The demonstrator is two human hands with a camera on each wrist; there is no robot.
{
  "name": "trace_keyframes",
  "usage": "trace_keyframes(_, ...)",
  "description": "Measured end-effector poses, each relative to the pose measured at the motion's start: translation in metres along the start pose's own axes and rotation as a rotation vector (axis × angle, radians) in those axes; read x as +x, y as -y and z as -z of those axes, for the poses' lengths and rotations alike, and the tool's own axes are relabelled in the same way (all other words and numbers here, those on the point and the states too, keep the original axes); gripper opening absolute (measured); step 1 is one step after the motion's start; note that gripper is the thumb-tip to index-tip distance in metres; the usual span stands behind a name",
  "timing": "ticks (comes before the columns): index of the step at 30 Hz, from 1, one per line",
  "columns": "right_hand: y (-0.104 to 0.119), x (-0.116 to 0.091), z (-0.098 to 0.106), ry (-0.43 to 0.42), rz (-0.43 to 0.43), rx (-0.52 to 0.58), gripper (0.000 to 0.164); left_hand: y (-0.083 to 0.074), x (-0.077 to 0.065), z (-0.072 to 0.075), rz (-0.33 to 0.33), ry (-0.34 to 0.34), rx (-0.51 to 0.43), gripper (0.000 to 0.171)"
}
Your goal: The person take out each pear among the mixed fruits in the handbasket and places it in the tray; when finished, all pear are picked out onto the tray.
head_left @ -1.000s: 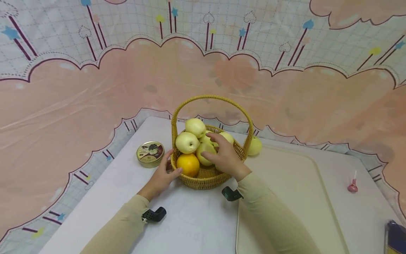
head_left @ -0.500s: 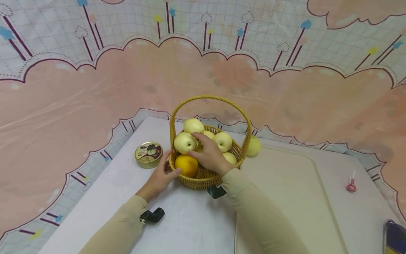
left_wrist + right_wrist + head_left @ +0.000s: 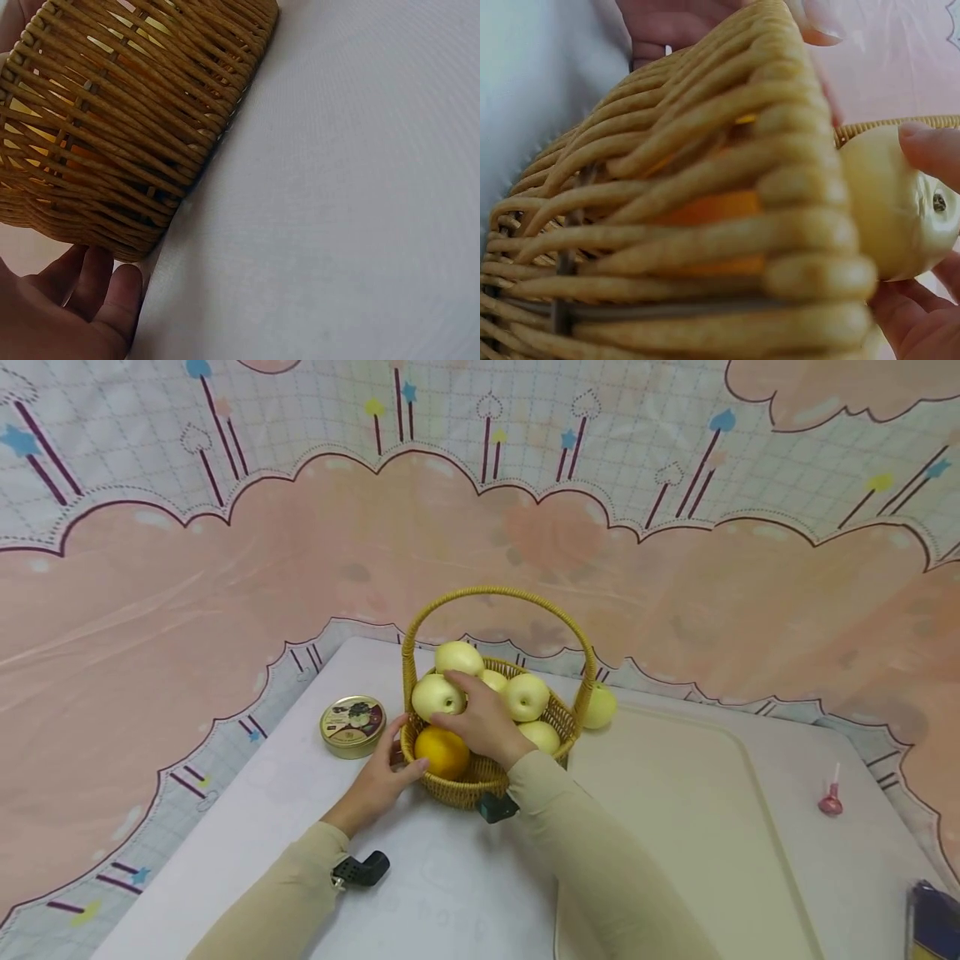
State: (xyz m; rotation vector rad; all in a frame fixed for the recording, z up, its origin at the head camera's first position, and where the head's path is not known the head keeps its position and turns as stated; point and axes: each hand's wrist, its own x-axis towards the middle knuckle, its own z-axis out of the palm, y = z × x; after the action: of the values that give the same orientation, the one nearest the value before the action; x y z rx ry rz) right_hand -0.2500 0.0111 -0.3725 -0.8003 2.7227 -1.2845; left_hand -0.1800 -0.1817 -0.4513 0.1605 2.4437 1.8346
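A woven wicker basket [image 3: 461, 795] with a tall arched handle holds several pale yellow-green apples and one orange [image 3: 442, 752]. My left hand [image 3: 378, 783] grips the basket's near left side, thumb at the rim. In the left wrist view its fingers [image 3: 124, 296] bend against the weave low down near the table. Inside the basket, my right hand [image 3: 483, 718] holds a pale apple [image 3: 433, 697] above the orange. The right wrist view shows that apple [image 3: 881, 202] between thumb and fingers. Another apple [image 3: 459, 657] leans behind it.
A round printed tin [image 3: 352, 725] stands left of the basket. One apple [image 3: 600, 707] sits just outside its right side, by a large beige tray [image 3: 675, 827]. Further right lie a red lollipop [image 3: 831, 800] and a dark blue packet [image 3: 932, 918] at the edge.
My right hand has moved left across the basket, from above the middle apples to the left apple, and now holds it. My left hand stays on the basket.
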Motion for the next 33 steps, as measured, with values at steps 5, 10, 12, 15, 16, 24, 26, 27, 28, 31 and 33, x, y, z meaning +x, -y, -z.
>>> trace_keyframes(5,0.002,0.003,0.000,0.006,-0.002,-0.032,0.072,-0.001,0.000,0.000,-0.003,-0.004,0.005,0.080)
trace_keyframes(10,0.000,0.001,0.002,-0.003,0.004,-0.026,0.070,-0.001,0.001,-0.001,0.000,0.005,-0.002,0.081)
trace_keyframes(12,-0.002,0.000,0.004,-0.010,0.012,-0.028,0.068,0.000,0.001,-0.001,0.005,0.007,0.003,0.081)
trace_keyframes(15,-0.005,-0.005,0.007,-0.019,0.027,-0.035,0.067,0.002,0.001,-0.001,0.005,0.006,0.025,0.081)
trace_keyframes(16,-0.006,-0.006,0.009,-0.025,0.032,-0.044,0.067,0.002,0.000,-0.001,0.004,0.002,0.028,0.081)
trace_keyframes(24,-0.011,-0.019,0.020,-0.048,0.022,-0.028,0.066,0.002,0.001,-0.001,-0.006,-0.010,0.055,0.082)
trace_keyframes(26,-0.013,-0.022,0.021,-0.037,0.020,-0.005,0.067,0.002,0.001,-0.002,-0.003,-0.014,0.056,0.082)
trace_keyframes(27,-0.013,-0.023,0.022,-0.031,0.023,0.004,0.068,0.003,0.001,-0.002,-0.004,-0.013,0.059,0.082)
trace_keyframes(28,-0.014,-0.025,0.023,-0.026,0.030,0.011,0.068,0.003,0.001,-0.002,-0.003,-0.014,0.059,0.082)
trace_keyframes(31,-0.015,-0.028,0.024,-0.010,0.070,0.006,0.069,0.003,0.001,-0.002,0.003,-0.017,0.057,0.081)
trace_keyframes(33,-0.016,-0.031,0.025,-0.002,0.088,-0.012,0.070,0.002,0.000,-0.003,0.000,-0.014,0.060,0.081)
